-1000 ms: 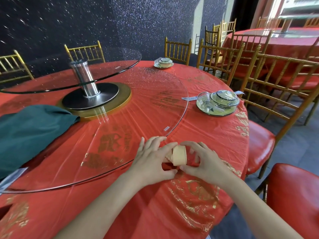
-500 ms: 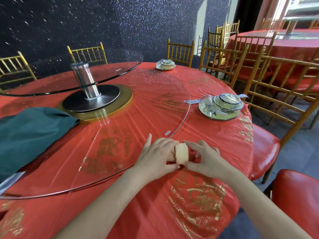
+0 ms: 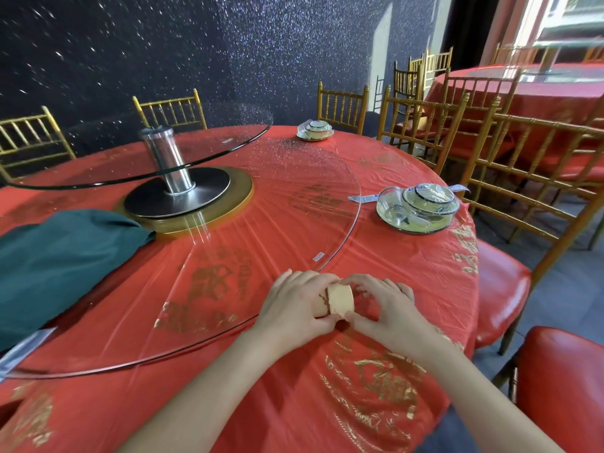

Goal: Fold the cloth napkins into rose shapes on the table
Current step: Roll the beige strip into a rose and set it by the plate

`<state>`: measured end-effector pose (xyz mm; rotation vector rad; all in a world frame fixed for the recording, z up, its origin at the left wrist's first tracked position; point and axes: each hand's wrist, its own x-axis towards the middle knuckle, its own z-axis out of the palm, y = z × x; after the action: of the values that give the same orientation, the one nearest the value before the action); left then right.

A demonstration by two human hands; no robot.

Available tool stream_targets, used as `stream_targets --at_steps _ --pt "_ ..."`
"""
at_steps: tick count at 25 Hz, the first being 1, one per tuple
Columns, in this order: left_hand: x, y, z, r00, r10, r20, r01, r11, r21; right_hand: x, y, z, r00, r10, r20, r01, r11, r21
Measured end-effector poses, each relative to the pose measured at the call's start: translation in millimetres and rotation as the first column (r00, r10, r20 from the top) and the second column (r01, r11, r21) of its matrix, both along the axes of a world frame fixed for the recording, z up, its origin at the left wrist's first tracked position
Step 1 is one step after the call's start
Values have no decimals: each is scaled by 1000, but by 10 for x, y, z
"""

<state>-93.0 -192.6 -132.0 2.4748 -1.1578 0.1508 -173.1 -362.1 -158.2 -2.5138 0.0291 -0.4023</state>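
Two hands share one roll in the head view: my left hand (image 3: 294, 305) and right hand (image 3: 389, 305) are drawn together and clamped on the beige napkin (image 3: 341, 299), thumbs on the near side and fingers curled over the far side. It sits directly between my palms on the red table (image 3: 376, 263), just my side of the glass turntable (image 3: 261, 223) rim. The short roll seems to lie crosswise, one end toward each hand, and neither hand is nearer. I judge any tightening turns about that axis.
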Motion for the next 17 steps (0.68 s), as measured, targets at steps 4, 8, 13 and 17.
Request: stream_targets --at_steps 4,8,13,17 --pt "-248 226 -19 995 50 -83 -55 997 -56 -116 179 12 998 68 -2 -68 997 -30" --pt "-346 300 -43 987 76 -142 -82 996 -34 -222 284 13 994 89 -56 -90 996 -13" --pt "-369 292 -26 971 106 -216 -111 994 -15 -277 371 103 994 61 -95 -60 998 13" --pt "-486 492 32 937 198 -287 -205 979 5 -318 553 150 981 150 -125 -142 987 68"
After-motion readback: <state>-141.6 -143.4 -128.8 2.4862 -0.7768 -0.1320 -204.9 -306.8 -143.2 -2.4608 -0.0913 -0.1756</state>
